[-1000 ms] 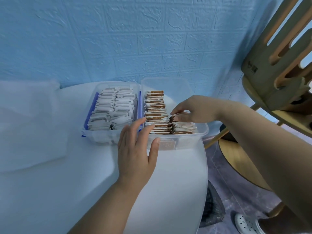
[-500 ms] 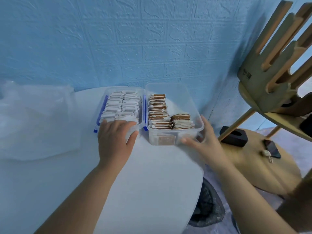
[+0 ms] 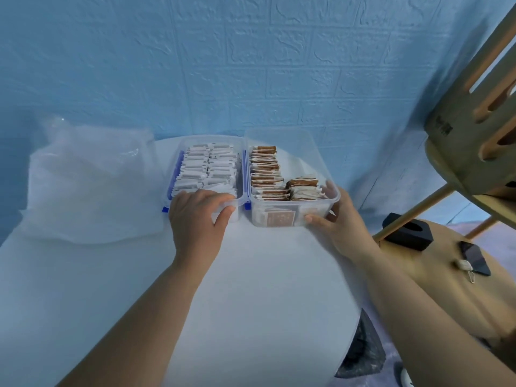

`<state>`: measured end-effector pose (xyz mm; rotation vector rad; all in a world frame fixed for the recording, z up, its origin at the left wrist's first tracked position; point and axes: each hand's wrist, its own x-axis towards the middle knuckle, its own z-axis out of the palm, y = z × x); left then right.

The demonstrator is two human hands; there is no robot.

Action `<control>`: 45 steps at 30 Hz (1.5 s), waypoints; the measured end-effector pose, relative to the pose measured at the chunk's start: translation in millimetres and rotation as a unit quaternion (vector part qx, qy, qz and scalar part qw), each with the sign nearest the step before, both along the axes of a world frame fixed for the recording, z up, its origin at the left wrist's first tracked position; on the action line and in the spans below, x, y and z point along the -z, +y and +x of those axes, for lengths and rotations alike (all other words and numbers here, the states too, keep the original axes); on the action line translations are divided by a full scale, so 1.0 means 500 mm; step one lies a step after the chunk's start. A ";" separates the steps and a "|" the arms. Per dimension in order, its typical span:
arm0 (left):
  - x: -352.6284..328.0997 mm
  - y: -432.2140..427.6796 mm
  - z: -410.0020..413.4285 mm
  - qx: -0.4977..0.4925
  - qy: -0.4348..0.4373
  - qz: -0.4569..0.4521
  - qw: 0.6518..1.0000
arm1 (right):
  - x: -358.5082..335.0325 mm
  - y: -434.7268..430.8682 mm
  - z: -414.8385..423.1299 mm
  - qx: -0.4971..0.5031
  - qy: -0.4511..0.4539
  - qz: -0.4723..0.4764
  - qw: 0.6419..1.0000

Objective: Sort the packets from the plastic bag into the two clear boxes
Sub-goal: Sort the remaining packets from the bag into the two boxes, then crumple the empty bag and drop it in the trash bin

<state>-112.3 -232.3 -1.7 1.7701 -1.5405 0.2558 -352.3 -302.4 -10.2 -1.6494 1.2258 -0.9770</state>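
Two clear boxes stand side by side at the back of the white round table (image 3: 251, 289). The left box (image 3: 170, 180) is packed with rows of white packets (image 3: 206, 166). The right box (image 3: 312, 152) holds brown-edged packets (image 3: 265, 174) in a long row and a short stack. My left hand (image 3: 195, 219) grips the near rim of the left box, fingers curled over it. My right hand (image 3: 337, 219) grips the near right corner of the right box, thumb on its front wall. The crumpled clear plastic bag (image 3: 89, 180) lies at the left.
A blue textured wall rises close behind the boxes. At the right stands a wooden stool (image 3: 446, 263) bearing a black block (image 3: 409, 233), keys and a dark fob (image 3: 474, 259). A wooden rack (image 3: 480, 107) leans above it. A dark bag (image 3: 363, 353) hangs below the table edge.
My right hand left the brown packets and came down to the right box's near corner. My left hand moved left onto the left box's near rim. The camera pulled back.
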 end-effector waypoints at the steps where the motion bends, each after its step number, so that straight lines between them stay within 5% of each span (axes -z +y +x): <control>1: 0.000 -0.002 0.008 -0.006 0.001 0.003 1.000 | 0.001 -0.007 0.009 -0.003 0.004 -0.002 1.000; 11: 0.001 -0.025 0.045 -0.015 0.009 -0.014 1.000 | -0.025 -0.025 0.058 -0.031 0.038 -0.013 0.999; 18: -0.019 0.023 0.071 0.059 -0.015 -0.001 0.998 | -0.009 0.036 0.056 0.037 0.115 -0.044 0.992; 22: -0.025 0.084 0.145 -0.083 -0.051 0.033 0.995 | 0.015 0.112 0.068 0.070 0.212 -0.060 0.973; 25: 0.002 0.119 0.194 -0.166 -0.037 0.272 0.947 | 0.032 0.161 0.094 0.003 0.275 -0.122 0.954; 28: 0.037 0.156 0.200 -0.129 -0.058 0.388 0.911 | 0.042 0.199 0.121 -0.061 0.296 -0.154 0.941; 34: 0.019 0.290 0.114 -0.077 -0.125 0.368 0.918 | 0.032 0.241 0.167 -0.128 0.291 -0.175 0.932; 37: 0.004 0.354 0.094 0.010 -0.124 0.246 0.961 | 0.018 0.273 0.217 -0.179 0.268 -0.192 0.927; 40: -0.001 0.378 0.133 -0.021 -0.142 0.130 0.981 | 0.014 0.298 0.282 -0.235 0.258 -0.259 0.901; 45: 0.007 0.398 0.204 -0.077 -0.123 0.326 0.934 | 0.029 0.301 0.344 -0.321 0.365 -0.295 0.823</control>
